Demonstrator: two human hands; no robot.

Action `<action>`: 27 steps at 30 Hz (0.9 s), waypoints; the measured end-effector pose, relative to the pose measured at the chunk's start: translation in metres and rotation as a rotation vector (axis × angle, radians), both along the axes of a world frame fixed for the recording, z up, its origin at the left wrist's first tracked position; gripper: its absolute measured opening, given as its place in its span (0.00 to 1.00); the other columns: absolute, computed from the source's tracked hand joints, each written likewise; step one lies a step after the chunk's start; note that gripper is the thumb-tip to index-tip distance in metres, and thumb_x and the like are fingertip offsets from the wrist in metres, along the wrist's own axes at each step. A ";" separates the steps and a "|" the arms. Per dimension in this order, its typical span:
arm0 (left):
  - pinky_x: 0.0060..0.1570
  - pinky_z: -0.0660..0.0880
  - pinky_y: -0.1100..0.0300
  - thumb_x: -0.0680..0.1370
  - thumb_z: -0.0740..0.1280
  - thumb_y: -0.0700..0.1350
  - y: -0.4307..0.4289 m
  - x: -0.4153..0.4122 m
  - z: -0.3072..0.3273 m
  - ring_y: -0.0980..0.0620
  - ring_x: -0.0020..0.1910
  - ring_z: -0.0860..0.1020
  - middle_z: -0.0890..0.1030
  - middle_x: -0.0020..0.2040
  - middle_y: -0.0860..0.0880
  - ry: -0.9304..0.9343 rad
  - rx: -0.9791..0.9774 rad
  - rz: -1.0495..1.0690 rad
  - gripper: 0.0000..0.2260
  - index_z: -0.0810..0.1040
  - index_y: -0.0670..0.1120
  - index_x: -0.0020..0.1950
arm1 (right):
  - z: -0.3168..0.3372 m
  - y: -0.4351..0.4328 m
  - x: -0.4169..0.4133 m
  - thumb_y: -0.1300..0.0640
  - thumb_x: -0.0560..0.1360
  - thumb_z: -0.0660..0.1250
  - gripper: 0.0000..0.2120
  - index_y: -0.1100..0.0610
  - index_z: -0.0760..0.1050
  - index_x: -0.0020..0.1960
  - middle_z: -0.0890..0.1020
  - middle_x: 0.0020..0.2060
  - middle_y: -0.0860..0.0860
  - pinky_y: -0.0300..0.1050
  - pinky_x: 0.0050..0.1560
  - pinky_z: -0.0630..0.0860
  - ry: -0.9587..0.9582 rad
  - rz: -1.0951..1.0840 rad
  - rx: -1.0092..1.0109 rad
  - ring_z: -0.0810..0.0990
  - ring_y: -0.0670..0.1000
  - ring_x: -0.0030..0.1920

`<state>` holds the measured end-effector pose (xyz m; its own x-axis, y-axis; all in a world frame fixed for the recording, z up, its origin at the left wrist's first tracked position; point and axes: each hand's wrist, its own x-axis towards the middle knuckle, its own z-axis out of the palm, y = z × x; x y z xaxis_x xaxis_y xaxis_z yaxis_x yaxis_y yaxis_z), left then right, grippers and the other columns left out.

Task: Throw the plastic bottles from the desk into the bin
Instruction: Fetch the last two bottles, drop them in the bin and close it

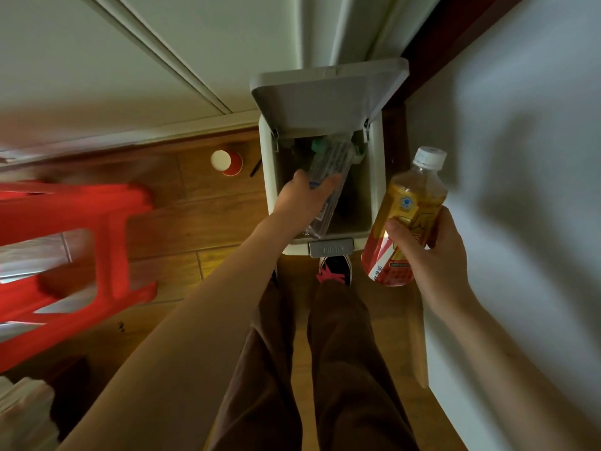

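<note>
A white pedal bin (270, 177) stands on the wooden floor with its lid (328, 96) raised. My left hand (300, 201) reaches over the bin's opening and grips a clear plastic bottle (328, 170) with a green cap, held lengthwise above the inside. Other bottle shapes lie dimly at the bin's bottom. My right hand (432, 252) is to the right of the bin and holds an upright bottle with an orange and red label (403, 216) and a white cap.
A red plastic stool (74, 255) stands on the left. A red paper cup (227, 162) sits on the floor left of the bin. A white wall (520, 157) is at the right, white doors behind. My foot (335, 270) rests by the bin's pedal.
</note>
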<state>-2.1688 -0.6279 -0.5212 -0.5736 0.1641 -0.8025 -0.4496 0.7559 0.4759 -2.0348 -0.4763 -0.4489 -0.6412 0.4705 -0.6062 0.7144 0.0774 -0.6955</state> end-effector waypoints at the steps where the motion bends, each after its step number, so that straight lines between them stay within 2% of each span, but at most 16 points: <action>1: 0.29 0.67 0.64 0.77 0.61 0.62 0.002 0.000 -0.003 0.55 0.38 0.74 0.76 0.51 0.48 0.007 0.007 -0.011 0.26 0.66 0.44 0.65 | -0.001 0.000 -0.001 0.53 0.73 0.70 0.17 0.53 0.69 0.59 0.78 0.46 0.40 0.21 0.39 0.72 0.005 -0.001 -0.006 0.78 0.28 0.42; 4: 0.31 0.72 0.62 0.76 0.64 0.60 0.004 0.002 -0.017 0.49 0.45 0.77 0.77 0.57 0.46 0.055 0.037 -0.038 0.26 0.64 0.45 0.65 | -0.003 0.000 -0.003 0.52 0.72 0.70 0.19 0.53 0.70 0.60 0.79 0.46 0.39 0.21 0.40 0.72 0.024 0.000 -0.023 0.79 0.29 0.42; 7: 0.37 0.74 0.60 0.76 0.65 0.57 0.007 0.008 -0.028 0.47 0.50 0.77 0.76 0.60 0.44 0.064 0.083 0.023 0.25 0.62 0.45 0.67 | -0.007 0.002 -0.004 0.56 0.73 0.70 0.19 0.55 0.70 0.62 0.79 0.47 0.40 0.21 0.39 0.72 0.044 0.006 -0.038 0.79 0.29 0.43; 11: 0.48 0.75 0.53 0.77 0.65 0.55 0.009 0.021 -0.040 0.42 0.59 0.77 0.74 0.63 0.43 -0.096 0.127 0.203 0.28 0.59 0.45 0.70 | -0.012 0.005 -0.004 0.58 0.73 0.70 0.19 0.56 0.70 0.62 0.80 0.48 0.42 0.23 0.39 0.73 0.065 0.018 -0.044 0.80 0.31 0.43; 15: 0.53 0.72 0.54 0.77 0.67 0.54 0.009 0.023 -0.046 0.42 0.63 0.75 0.73 0.66 0.43 -0.164 0.140 0.274 0.30 0.58 0.45 0.73 | -0.011 0.008 -0.003 0.59 0.73 0.71 0.19 0.55 0.70 0.61 0.79 0.48 0.41 0.23 0.39 0.74 0.056 0.028 -0.055 0.80 0.31 0.43; 17: 0.54 0.72 0.55 0.76 0.68 0.54 0.009 0.021 -0.047 0.44 0.62 0.75 0.73 0.66 0.44 -0.160 0.141 0.268 0.31 0.60 0.46 0.73 | -0.010 0.010 -0.002 0.58 0.73 0.71 0.18 0.53 0.69 0.60 0.79 0.47 0.41 0.23 0.38 0.74 0.047 0.033 -0.058 0.80 0.31 0.44; 20: 0.50 0.73 0.57 0.74 0.70 0.53 0.011 0.022 -0.047 0.51 0.53 0.75 0.76 0.62 0.46 -0.060 0.090 0.135 0.29 0.65 0.45 0.71 | -0.006 0.012 -0.004 0.57 0.73 0.71 0.16 0.49 0.69 0.57 0.79 0.47 0.40 0.23 0.39 0.74 0.039 0.041 -0.048 0.80 0.31 0.44; 25: 0.44 0.76 0.58 0.73 0.72 0.53 0.020 0.027 -0.054 0.49 0.50 0.78 0.78 0.57 0.45 0.044 0.018 0.111 0.27 0.69 0.44 0.66 | -0.004 0.011 -0.006 0.57 0.73 0.70 0.15 0.43 0.69 0.52 0.79 0.46 0.39 0.23 0.40 0.74 0.052 0.050 -0.027 0.80 0.31 0.43; 27: 0.43 0.74 0.59 0.72 0.73 0.54 0.020 0.027 -0.055 0.48 0.51 0.79 0.79 0.56 0.45 0.039 0.010 0.120 0.28 0.69 0.44 0.66 | -0.004 0.010 -0.005 0.57 0.73 0.70 0.14 0.45 0.70 0.54 0.79 0.46 0.40 0.23 0.40 0.74 0.058 0.047 -0.029 0.80 0.31 0.43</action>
<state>-2.1414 -0.6080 -0.5763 -0.6207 0.1002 -0.7776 -0.5176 0.6925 0.5025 -2.0397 -0.4662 -0.4532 -0.6966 0.4222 -0.5801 0.6687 0.0890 -0.7382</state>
